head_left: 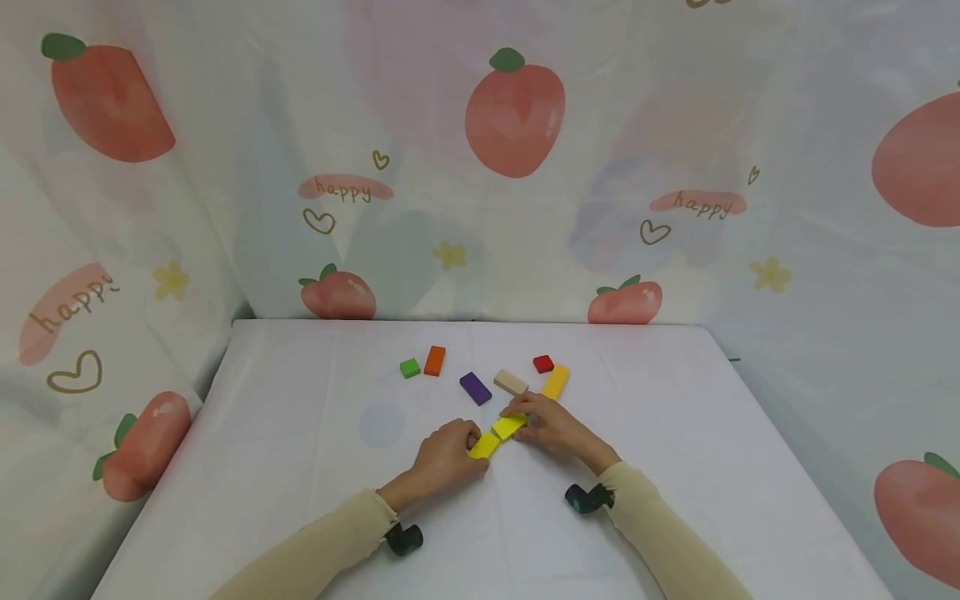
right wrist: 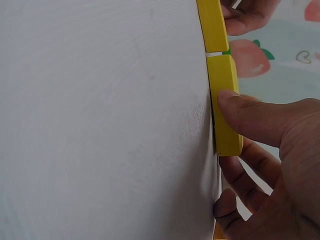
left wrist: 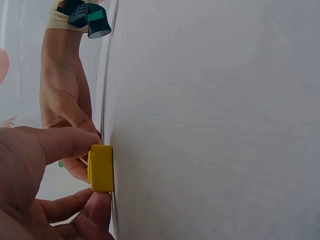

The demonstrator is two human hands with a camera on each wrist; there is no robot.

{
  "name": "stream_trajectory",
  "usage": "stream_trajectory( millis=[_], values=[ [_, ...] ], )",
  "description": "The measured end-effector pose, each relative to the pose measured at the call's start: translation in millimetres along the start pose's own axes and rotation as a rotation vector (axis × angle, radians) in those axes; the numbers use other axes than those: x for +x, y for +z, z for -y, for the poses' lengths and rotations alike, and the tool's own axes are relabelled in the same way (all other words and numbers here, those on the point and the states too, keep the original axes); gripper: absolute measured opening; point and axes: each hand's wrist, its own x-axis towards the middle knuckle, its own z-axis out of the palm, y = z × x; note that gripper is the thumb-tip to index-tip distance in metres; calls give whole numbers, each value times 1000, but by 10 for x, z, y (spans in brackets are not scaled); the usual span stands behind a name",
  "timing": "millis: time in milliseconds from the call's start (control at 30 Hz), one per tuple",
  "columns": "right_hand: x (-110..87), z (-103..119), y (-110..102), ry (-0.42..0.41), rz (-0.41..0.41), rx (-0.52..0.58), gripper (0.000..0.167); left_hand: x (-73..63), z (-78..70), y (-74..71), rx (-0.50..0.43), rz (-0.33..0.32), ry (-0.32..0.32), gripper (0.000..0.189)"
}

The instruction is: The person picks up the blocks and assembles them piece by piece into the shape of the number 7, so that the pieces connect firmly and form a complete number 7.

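Two yellow blocks lie nearly end to end on the white table, a narrow gap between them. My left hand (head_left: 448, 454) pinches the nearer yellow block (head_left: 484, 445) by its sides; the left wrist view shows that block's end (left wrist: 102, 168) between thumb and fingers. My right hand (head_left: 553, 423) holds the farther yellow block (right wrist: 226, 110), the thumb pressed on its side and fingers behind it. Just beyond the right hand's fingers lie a beige block (head_left: 511, 382) and a darker yellow block (head_left: 556, 382).
Behind the hands on the white table (head_left: 300, 467) lie a purple block (head_left: 476, 388), an orange block (head_left: 435, 361), a small green block (head_left: 409, 367) and a small red block (head_left: 543, 363). A patterned cloth backdrop (head_left: 420, 108) rises along the table's back and sides.
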Motion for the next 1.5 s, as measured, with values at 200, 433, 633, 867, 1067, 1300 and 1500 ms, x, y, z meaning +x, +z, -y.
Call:
stream_trajectory(
  millis=[200, 433, 633, 867, 1067, 1300, 1500],
  values=[
    [10, 13, -6, -33, 1, -24, 33, 7, 9, -3, 2, -7, 24, 36],
    [19, 15, 10, -50, 4, -52, 35, 13, 6, 2, 13, -9, 32, 39],
    [13, 33, 11, -45, 3, -60, 36, 14, 6, 6, 19, -10, 37, 40],
    [9, 43, 21, -36, 0, -57, 36, 21, 13, 17, 17, -10, 40, 41],
    [-10, 33, 31, 9, -30, -41, 42, 6, 23, 13, -9, -4, 40, 43],
    [-61, 143, 31, 230, -106, 14, 48, -42, 73, -80, -66, 25, 53, 43],
    [-109, 259, 71, 359, -203, 37, 47, -46, 193, -164, -72, 82, 90, 46]
  ],
)
